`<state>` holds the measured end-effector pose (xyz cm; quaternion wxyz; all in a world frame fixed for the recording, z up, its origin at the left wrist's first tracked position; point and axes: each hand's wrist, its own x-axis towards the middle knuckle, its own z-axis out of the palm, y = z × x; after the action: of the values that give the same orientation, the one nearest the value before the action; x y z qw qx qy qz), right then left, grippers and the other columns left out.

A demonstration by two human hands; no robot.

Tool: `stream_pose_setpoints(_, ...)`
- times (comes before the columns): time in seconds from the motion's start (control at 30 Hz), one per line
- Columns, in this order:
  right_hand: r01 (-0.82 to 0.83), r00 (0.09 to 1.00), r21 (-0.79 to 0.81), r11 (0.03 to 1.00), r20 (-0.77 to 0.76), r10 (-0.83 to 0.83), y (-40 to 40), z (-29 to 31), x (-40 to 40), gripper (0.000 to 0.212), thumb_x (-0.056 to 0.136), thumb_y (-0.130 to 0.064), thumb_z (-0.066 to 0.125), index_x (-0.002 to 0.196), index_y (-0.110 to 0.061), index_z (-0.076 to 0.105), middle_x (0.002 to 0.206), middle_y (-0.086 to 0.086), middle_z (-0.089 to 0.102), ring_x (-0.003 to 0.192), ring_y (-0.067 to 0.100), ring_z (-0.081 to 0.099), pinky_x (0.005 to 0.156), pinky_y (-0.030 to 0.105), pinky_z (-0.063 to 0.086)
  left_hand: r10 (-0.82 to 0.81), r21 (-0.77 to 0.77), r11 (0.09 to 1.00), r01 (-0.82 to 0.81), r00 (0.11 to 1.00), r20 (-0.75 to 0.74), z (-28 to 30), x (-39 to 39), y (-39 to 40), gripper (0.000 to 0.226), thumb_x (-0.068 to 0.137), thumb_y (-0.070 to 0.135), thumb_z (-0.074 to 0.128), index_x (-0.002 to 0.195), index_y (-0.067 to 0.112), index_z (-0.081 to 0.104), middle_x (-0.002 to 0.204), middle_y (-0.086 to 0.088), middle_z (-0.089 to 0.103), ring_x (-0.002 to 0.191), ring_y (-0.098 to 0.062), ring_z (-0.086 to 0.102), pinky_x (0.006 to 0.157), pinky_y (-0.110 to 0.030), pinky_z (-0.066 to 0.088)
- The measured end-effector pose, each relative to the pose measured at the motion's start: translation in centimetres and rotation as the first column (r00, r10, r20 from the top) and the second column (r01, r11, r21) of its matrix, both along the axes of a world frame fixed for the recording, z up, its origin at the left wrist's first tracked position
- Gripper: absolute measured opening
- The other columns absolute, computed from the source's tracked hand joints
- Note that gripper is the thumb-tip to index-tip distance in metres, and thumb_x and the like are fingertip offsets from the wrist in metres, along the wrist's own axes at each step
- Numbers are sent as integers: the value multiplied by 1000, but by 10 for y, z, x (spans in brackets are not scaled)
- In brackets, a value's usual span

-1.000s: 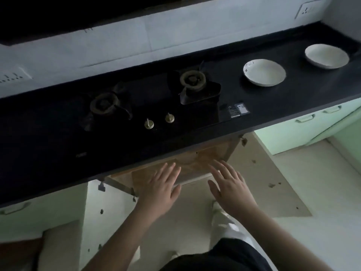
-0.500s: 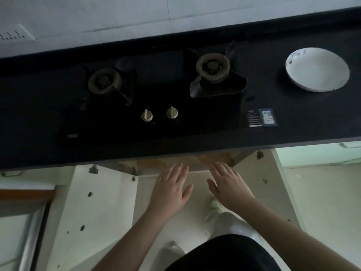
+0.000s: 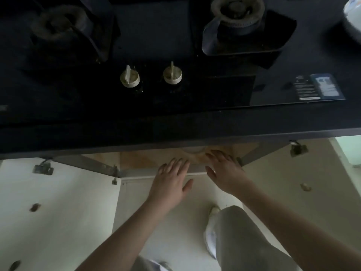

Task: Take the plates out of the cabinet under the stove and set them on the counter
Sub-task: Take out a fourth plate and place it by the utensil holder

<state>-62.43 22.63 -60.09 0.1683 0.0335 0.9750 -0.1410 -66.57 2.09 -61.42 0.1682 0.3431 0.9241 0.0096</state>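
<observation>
The cabinet under the stove stands open, and its wooden shelf shows just below the black counter's front edge. My left hand and my right hand reach toward the shelf side by side, fingers spread, holding nothing. The fingertips of my right hand lie over the shelf's front lip. The counter hides the cabinet's inside, so no plate shows there. At the top right corner, the rim of one white plate lies on the counter.
A two-burner gas stove with two knobs fills the counter above. The cabinet's two white doors swing open to the left and right. My leg and foot stand on the pale floor below.
The view has dropped lower and moved closer to the counter. Both hands have pushed forward to the shelf's edge. Most of the plate on the counter has slid out of frame.
</observation>
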Motion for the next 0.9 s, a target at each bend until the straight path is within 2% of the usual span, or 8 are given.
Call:
stream_pose_setpoints(0.17,-63,998,159,985,-20,67,10,-66,-25,54,102,-44,28,151,-22,28,159,1,28,144,18,29,115,34,24,9,55,998,-6,998,-60,-71,-25,7,69,96,55,17,150,17,36,155,-6,40,144,-27,34,112,-45,32)
stream_pose_setpoints(0.3,-22,1000,143,990,-12,24,17,-121,-50,55,100,-46,31,151,-24,28,159,0,28,144,19,30,115,37,27,15,73,997,-12,999,-52,-126,-55,15,66,97,55,26,153,20,30,160,-2,32,146,-24,28,113,-42,26)
stream_pose_setpoints(0.4,2,999,165,986,-40,4,25,-166,-66,53,98,-44,32,147,-24,34,154,2,37,140,20,36,112,39,32,-6,77,997,12,997,-83,-164,-71,24,64,98,54,30,154,23,25,163,1,25,149,-20,21,115,-38,22)
stream_pose_setpoints(0.5,16,999,120,993,-49,-10,37,-205,-82,51,98,-43,33,144,-22,39,149,6,44,135,24,42,109,40,36,-6,98,995,16,995,-102,-200,-90,32,65,99,55,30,154,21,25,162,-1,25,148,-22,22,114,-39,22)
stream_pose_setpoints(0.63,39,999,43,998,-27,-37,51,-254,-93,51,99,-41,32,147,-21,37,151,7,43,138,25,39,111,43,35,8,138,990,-1,999,-48,-245,-107,41,64,99,53,32,154,22,24,162,-2,25,147,-22,22,115,-40,20)
stream_pose_setpoints(0.77,23,999,120,993,-46,-17,62,-291,-105,49,101,-38,36,147,-20,37,150,9,44,135,29,42,107,42,39,88,188,978,-93,995,38,-280,-122,46,65,99,52,35,155,21,21,162,-3,25,147,-23,22,116,-44,22)
stream_pose_setpoints(0.9,143,990,-52,988,-11,-144,69,-314,-123,48,102,-33,40,146,-16,38,146,15,48,129,32,47,101,37,40,147,217,964,-154,988,50,-305,-135,49,65,99,52,37,154,19,24,159,-5,30,145,-26,24,115,-47,26)
